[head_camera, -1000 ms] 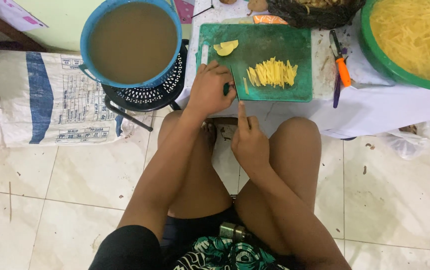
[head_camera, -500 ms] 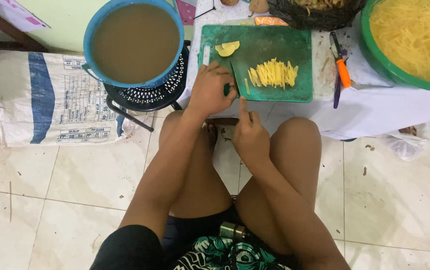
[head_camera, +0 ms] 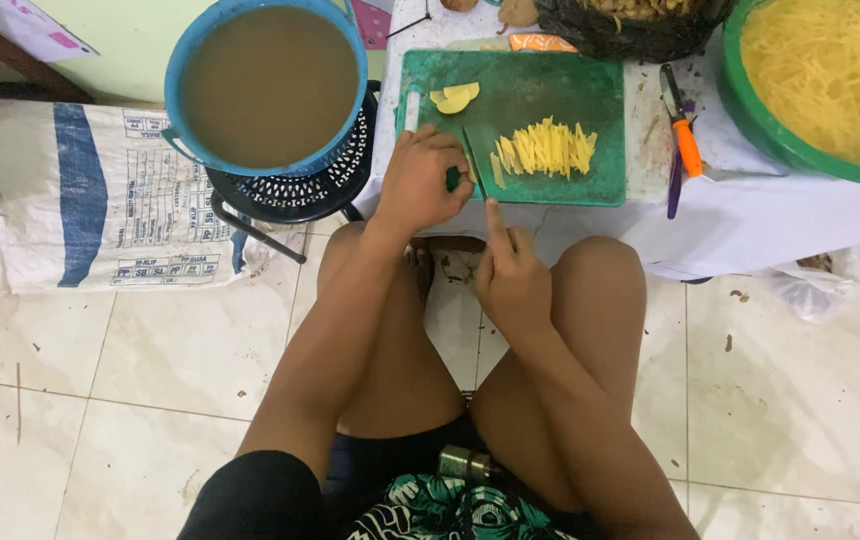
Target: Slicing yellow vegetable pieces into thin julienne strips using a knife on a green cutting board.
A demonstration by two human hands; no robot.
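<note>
Green cutting board (head_camera: 550, 95), landmark on the white-draped table (head_camera: 770, 215): left hand (head_camera: 425, 185) is curled over its near-left edge, right hand (head_camera: 510, 275) below it closed on the knife (head_camera: 474, 160), yellow strips (head_camera: 547, 148) piled at centre.

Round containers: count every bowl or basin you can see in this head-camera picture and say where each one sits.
2. The blue basin of brown liquid sits on a black stand, upper left; the green basin of yellow strips sits upper right, partly cut off. Others may lie out of frame.
</note>
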